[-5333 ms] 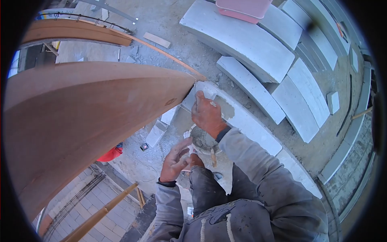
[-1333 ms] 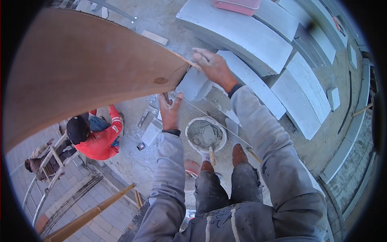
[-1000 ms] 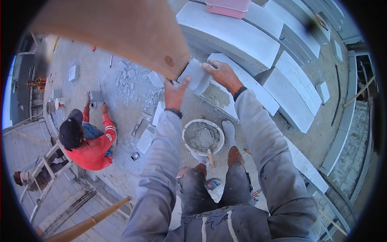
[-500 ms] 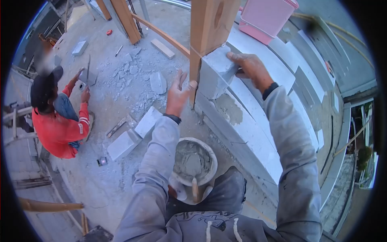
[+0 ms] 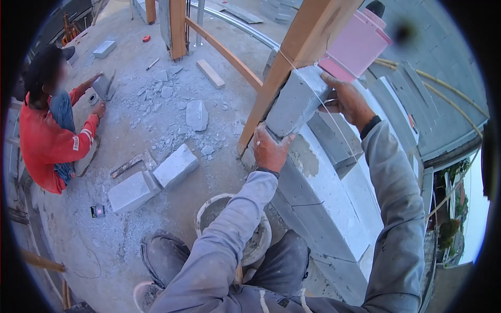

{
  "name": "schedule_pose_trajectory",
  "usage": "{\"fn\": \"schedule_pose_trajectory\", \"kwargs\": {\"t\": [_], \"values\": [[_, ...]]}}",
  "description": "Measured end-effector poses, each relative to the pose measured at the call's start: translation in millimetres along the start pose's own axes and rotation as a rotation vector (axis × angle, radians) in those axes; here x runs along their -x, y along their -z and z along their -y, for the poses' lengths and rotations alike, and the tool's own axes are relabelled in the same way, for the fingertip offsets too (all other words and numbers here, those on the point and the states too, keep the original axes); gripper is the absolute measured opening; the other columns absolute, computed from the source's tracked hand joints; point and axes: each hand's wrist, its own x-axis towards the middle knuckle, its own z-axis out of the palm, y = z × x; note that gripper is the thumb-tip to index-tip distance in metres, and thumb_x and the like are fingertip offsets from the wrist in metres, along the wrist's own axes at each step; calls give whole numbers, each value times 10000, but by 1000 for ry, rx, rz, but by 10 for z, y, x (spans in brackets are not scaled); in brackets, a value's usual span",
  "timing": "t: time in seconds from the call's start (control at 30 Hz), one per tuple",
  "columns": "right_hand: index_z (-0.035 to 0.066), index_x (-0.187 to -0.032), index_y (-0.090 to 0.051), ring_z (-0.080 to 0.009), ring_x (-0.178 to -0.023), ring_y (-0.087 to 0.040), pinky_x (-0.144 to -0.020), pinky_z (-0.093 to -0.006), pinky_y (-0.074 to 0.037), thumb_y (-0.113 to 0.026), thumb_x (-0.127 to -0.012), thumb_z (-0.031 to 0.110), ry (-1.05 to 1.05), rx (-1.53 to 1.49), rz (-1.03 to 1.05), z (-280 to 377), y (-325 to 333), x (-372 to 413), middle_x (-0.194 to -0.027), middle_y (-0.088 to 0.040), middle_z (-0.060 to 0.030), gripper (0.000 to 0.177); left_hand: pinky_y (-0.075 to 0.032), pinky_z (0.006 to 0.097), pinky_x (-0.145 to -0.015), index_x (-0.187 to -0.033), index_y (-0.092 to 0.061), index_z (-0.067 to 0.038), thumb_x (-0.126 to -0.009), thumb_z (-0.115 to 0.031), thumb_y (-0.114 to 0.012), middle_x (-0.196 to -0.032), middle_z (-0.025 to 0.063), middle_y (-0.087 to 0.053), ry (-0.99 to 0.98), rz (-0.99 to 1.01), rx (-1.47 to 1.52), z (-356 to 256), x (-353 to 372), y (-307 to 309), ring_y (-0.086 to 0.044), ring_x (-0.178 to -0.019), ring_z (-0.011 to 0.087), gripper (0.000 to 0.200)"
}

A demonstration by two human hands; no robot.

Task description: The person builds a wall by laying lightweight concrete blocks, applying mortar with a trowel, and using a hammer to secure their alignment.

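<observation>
A grey aerated concrete block (image 5: 299, 99) sits on top of the low block wall (image 5: 334, 193), against a wooden post (image 5: 305, 49). My left hand (image 5: 271, 148) grips its lower near end, with thumb and fingers spread around the corner. At the upper right end my right hand (image 5: 349, 101) holds it, thumb on top and fingers curled round the side. A taut string passes over the block. Grey mortar (image 5: 307, 160) is spread on the wall just below it. Between my knees stands a mortar bucket (image 5: 266, 237), partly hidden by my left sleeve.
A co-worker in a red top (image 5: 57, 138) crouches at the left, handling a small block (image 5: 102, 87). Rubble (image 5: 162, 93) and cut blocks (image 5: 176, 166) lie on the floor. A pink container (image 5: 357, 44) stands beyond the post. A wooden rail (image 5: 224, 52) meets the post.
My left hand has come from mid-air onto the block's near end. My right hand stays on the other end. The view has shifted, and the block looks more turned along the post.
</observation>
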Motion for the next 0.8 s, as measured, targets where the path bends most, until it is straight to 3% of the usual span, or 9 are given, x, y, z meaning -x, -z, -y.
{"fn": "schedule_pose_trajectory", "kwargs": {"t": [0.07, 0.23, 0.37, 0.43, 0.5, 0.57, 0.8], "values": [[-104, -1241, -428, -333, -942, -626, -763, -380, -562, -537, -884, 414, -35, 24, -39, 53, -43, 55, -1128, -538, -257, 639, -398, 418, -936, -1231, -390, 70, -690, -334, -783, -1176, 244, -515, -55, -52, -155, -19, 19, 8, -502, -1100, 381, 782], [-91, -1327, -312, -383, -1058, -565, -815, -388, -546, -522, -894, 374, -19, 8, -59, 71, -86, 103, -1289, -407, -273, 670, -404, 411, -927, -1237, -394, 66, -702, -313, -776, -1151, 253, -527, -38, -30, -80, 33, 2, -12, -515, -1089, 378, 759], [-92, -1324, -316, -381, -1054, -569, -818, -389, -545, -517, -898, 372, -13, 35, -49, 103, -90, 95, -1286, -411, -269, 661, -416, 412, -908, -1230, -406, 65, -698, -302, -780, -1140, 250, -537, -30, -18, -53, 18, -17, 11, -532, -1067, 380, 746], [-2, -1359, -304, -336, -993, -614, -782, -361, -569, -458, -920, 393, -33, 65, -29, 67, -62, 42, -1272, -427, -268, 611, -390, 417, -947, -1241, -391, 71, -706, -298, -774, -1184, 263, -508, 16, 37, -29, -43, -35, 79, -494, -1118, 387, 754], [-8, -1359, -303, -339, -995, -614, -786, -362, -569, -454, -923, 389, -47, 63, -17, 61, -42, 0, -1275, -423, -272, 609, -364, 423, -986, -1251, -375, 77, -714, -294, -767, -1229, 275, -479, 56, 100, -6, -34, -46, 86, -456, -1168, 395, 761], [-14, -1359, -302, -342, -997, -613, -790, -362, -568, -450, -927, 385, -63, 64, -13, 64, -19, 14, -1277, -420, -277, 607, -432, 416, -882, -1228, -417, 56, -689, -319, -785, -1122, 245, -556, -14, 3, -76, 24, -41, 30, -558, -1028, 382, 753], [-62, -1333, -309, -354, -1024, -601, -802, -372, -561, -443, -938, 375, -49, 73, 22, 94, -9, 16, -1284, -409, -277, 604, -436, 420, -877, -1229, -425, 46, -696, -348, -773, -1100, 246, -572, 3, 22, -102, -56, -26, 73, -572, -1008, 386, 748]]}}
